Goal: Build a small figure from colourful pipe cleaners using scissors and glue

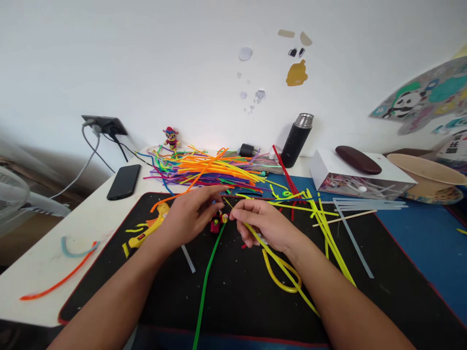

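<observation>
Both my hands meet over the middle of a black mat [237, 296]. My left hand [191, 214] pinches a small red and yellow twisted piece [218, 222] that sits atop a long green pipe cleaner [204, 287] running toward me. My right hand [262, 221] is closed on a yellow pipe cleaner [280, 265], whose tail loops on the mat under my wrist. Its fingertips touch the same small piece.
A heap of coloured pipe cleaners [207, 167] lies behind the hands. A yellow glue gun [149, 228], clear glue sticks [352, 238], a black phone [124, 181], a black flask [296, 140], a white box [361, 177] and a small figurine [171, 138] surround the mat.
</observation>
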A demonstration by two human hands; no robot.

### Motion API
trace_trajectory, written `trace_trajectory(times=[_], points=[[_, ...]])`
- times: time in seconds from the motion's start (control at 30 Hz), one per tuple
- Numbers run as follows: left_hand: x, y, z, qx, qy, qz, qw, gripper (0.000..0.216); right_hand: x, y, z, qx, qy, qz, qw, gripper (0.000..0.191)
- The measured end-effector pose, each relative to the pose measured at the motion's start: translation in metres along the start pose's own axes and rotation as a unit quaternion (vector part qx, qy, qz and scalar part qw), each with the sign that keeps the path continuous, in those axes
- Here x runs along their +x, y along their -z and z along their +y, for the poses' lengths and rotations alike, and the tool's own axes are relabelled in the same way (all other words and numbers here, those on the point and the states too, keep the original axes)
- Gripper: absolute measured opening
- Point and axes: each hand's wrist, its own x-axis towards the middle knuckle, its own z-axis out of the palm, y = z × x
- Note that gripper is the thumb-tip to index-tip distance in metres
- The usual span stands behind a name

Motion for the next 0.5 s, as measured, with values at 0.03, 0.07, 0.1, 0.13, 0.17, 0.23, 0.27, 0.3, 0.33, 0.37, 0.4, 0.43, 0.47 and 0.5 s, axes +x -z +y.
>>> trace_trajectory(times=[0.03,0.07,0.1,0.13,0.17,0.23,0.27,0.3,0.33,0.37,0.4,0.43,0.47,0.5], points=[[-0.001,0.003,0.004,0.029,0.053,-0.008,0.998,0.026,0.0,0.001,-0.001,0.006,0.003,0.01,1.0,0.035],[-0.002,0.006,0.01,0.072,0.097,-0.032,0.992,0.028,0.0,0.002,-0.002,0.012,0.008,0.02,1.0,0.036],[-0.004,0.008,0.017,0.116,0.121,-0.083,0.982,0.03,0.001,0.004,-0.004,0.018,0.015,0.033,0.999,0.037],[-0.006,0.008,0.024,0.158,0.132,-0.135,0.969,0.032,0.001,0.006,-0.004,0.025,0.024,0.045,0.998,0.037],[-0.009,0.007,0.032,0.19,0.139,-0.19,0.953,0.034,0.002,0.008,-0.005,0.031,0.031,0.056,0.997,0.038],[-0.018,0.001,0.047,0.227,0.138,-0.286,0.921,0.039,0.003,0.011,-0.005,0.042,0.042,0.068,0.996,0.04],[-0.023,-0.003,0.053,0.231,0.136,-0.325,0.907,0.04,0.003,0.012,-0.005,0.045,0.043,0.07,0.996,0.04],[-0.028,-0.007,0.057,0.23,0.134,-0.353,0.897,0.04,0.003,0.012,-0.005,0.047,0.043,0.07,0.996,0.04],[-0.033,-0.01,0.059,0.23,0.137,-0.363,0.893,0.036,0.004,0.012,-0.005,0.047,0.044,0.068,0.996,0.041],[-0.037,-0.012,0.06,0.229,0.149,-0.37,0.888,0.03,0.004,0.012,-0.004,0.047,0.046,0.067,0.996,0.041],[-0.041,-0.013,0.059,0.218,0.152,-0.378,0.887,0.02,0.003,0.011,-0.004,0.046,0.049,0.066,0.996,0.041],[-0.044,-0.012,0.058,0.194,0.147,-0.388,0.889,0.013,0.003,0.011,-0.004,0.046,0.051,0.065,0.996,0.041],[-0.046,-0.011,0.057,0.172,0.144,-0.389,0.894,0.014,0.003,0.01,-0.005,0.045,0.054,0.066,0.995,0.041],[-0.048,-0.009,0.055,0.158,0.14,-0.39,0.896,0.015,0.003,0.01,-0.005,0.045,0.056,0.069,0.995,0.041]])
